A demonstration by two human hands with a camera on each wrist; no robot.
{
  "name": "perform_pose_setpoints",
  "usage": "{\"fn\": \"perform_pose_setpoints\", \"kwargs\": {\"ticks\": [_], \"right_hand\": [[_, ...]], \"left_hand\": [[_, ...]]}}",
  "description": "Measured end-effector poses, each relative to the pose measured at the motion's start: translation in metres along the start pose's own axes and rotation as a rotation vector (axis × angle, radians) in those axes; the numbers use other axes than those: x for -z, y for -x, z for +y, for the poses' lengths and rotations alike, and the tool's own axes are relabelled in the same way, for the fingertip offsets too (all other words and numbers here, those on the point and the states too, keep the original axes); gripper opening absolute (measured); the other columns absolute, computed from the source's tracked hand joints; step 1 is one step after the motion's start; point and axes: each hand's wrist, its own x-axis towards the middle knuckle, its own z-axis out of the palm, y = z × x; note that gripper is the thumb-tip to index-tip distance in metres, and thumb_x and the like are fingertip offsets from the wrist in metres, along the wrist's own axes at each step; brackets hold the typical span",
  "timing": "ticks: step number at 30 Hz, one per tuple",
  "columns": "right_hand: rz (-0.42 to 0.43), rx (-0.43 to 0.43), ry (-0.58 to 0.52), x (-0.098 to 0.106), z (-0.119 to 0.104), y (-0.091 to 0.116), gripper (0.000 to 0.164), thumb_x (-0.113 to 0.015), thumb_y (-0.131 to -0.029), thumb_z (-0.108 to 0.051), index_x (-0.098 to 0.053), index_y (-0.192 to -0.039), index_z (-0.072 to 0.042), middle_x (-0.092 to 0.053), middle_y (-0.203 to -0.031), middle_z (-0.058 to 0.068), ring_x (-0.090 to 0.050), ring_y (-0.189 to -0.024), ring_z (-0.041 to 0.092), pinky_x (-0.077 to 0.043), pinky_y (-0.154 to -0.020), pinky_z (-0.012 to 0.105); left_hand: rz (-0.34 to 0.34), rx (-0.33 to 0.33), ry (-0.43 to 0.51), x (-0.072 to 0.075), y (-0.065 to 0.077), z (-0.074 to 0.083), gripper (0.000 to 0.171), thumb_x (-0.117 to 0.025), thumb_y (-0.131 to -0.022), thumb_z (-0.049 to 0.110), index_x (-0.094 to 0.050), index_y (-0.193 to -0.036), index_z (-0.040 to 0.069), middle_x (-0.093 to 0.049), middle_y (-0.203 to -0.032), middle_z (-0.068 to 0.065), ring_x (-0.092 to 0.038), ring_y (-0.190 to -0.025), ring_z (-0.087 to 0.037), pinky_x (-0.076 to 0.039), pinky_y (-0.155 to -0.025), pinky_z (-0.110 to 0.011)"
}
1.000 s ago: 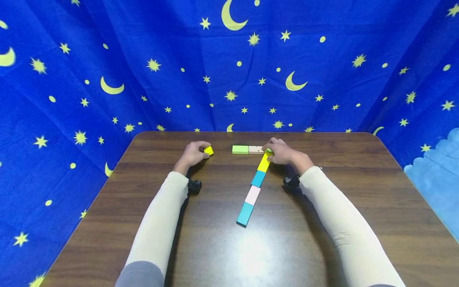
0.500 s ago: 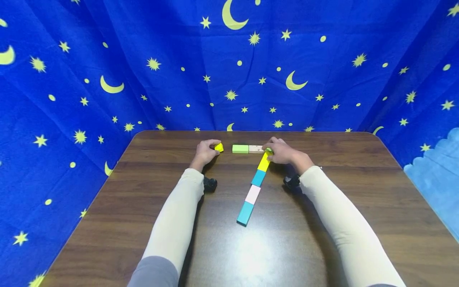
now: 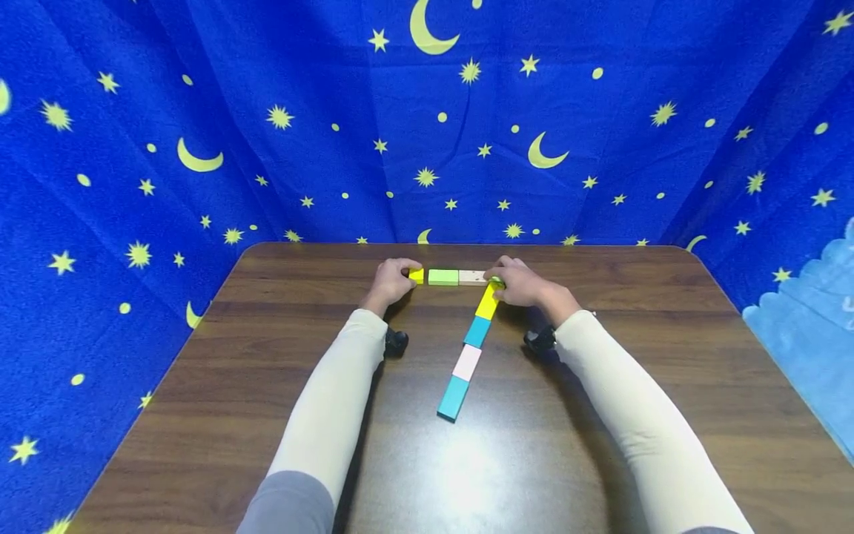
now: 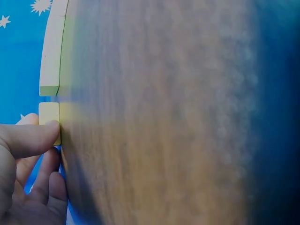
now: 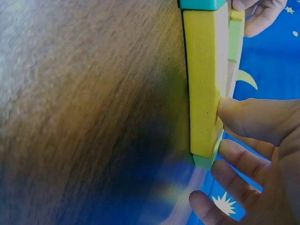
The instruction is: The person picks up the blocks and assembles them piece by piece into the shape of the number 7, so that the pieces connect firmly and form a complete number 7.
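My left hand (image 3: 389, 282) pinches a small yellow block (image 3: 416, 276) between thumb and fingers. A narrow gap parts that block from a light green block (image 3: 443, 277), as the left wrist view also shows. Beside the green one lies a pale speckled block (image 3: 471, 278). At the row's right end my right hand (image 3: 520, 283) holds another green block (image 5: 205, 161), mostly covered by the fingers in the head view. Its thumb (image 5: 243, 115) rests against a long yellow block (image 5: 202, 84), which starts a slanting line at that corner.
From the yellow block the line runs toward the front with a blue block (image 3: 477, 332), a pink block (image 3: 467, 363) and a teal block (image 3: 453, 399), end to end. All lie on a brown wooden table (image 3: 280, 371). A blue star-patterned cloth (image 3: 333, 111) hangs behind.
My left hand has moved right with the small yellow block, turning it straighter and bringing it close to the light green block. The right hand has stayed in place.
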Motion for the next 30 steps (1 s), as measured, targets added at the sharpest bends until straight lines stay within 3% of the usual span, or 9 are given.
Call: {"fn": "perform_pose_setpoints", "kwargs": {"ticks": [7, 15, 19, 24, 30], "right_hand": [[0.003, 0.011, 0.015, -0.001, 0.002, -0.001, 0.044, -0.061, -0.092, -0.009, -0.059, -0.136, -0.003, -0.049, -0.139, 0.022, -0.044, -0.125, 0.037, -0.041, -0.107, 0.052], [0.025, 0.032, 0.003, 0.0, 0.002, 0.001, 0.042, -0.062, -0.091, -0.009, -0.061, -0.133, -0.003, -0.05, -0.137, 0.024, -0.045, -0.125, 0.04, -0.04, -0.107, 0.054], [0.067, 0.063, -0.002, -0.002, 0.001, 0.004, 0.038, -0.062, -0.091, -0.007, -0.064, -0.129, -0.004, -0.052, -0.136, 0.024, -0.045, -0.125, 0.041, -0.04, -0.107, 0.055], [0.137, 0.164, 0.053, -0.006, -0.003, 0.019, 0.032, -0.064, -0.09, -0.005, -0.068, -0.122, -0.004, -0.058, -0.13, 0.022, -0.049, -0.122, 0.04, -0.043, -0.104, 0.055], [0.165, 0.326, 0.132, -0.012, -0.016, 0.044, 0.033, -0.07, -0.085, -0.001, -0.07, -0.118, -0.002, -0.065, -0.122, 0.018, -0.056, -0.117, 0.037, -0.047, -0.1, 0.052]], "left_hand": [[-0.04, 0.014, 0.011, -0.002, -0.001, 0.003, 0.04, -0.068, -0.086, -0.001, -0.069, -0.125, 0.008, -0.068, -0.13, -0.014, -0.062, -0.119, -0.03, -0.05, -0.104, -0.039], [-0.046, -0.008, 0.009, -0.005, -0.002, 0.006, 0.041, -0.069, -0.086, 0.0, -0.068, -0.126, 0.007, -0.069, -0.125, -0.016, -0.064, -0.115, -0.03, -0.052, -0.1, -0.039], [-0.044, -0.018, 0.026, -0.001, 0.001, 0.005, 0.045, -0.069, -0.086, 0.0, -0.064, -0.13, 0.004, -0.064, -0.131, -0.017, -0.064, -0.115, -0.031, -0.053, -0.099, -0.039], [-0.063, -0.059, -0.009, 0.012, 0.011, 0.003, 0.046, -0.067, -0.089, 0.007, -0.06, -0.134, 0.001, -0.057, -0.138, -0.018, -0.063, -0.115, -0.032, -0.052, -0.1, -0.039], [-0.129, -0.144, -0.114, 0.034, 0.032, -0.002, 0.043, -0.063, -0.093, 0.014, -0.059, -0.134, 0.001, -0.061, -0.133, -0.018, -0.063, -0.112, -0.033, -0.051, -0.099, -0.044]]}}
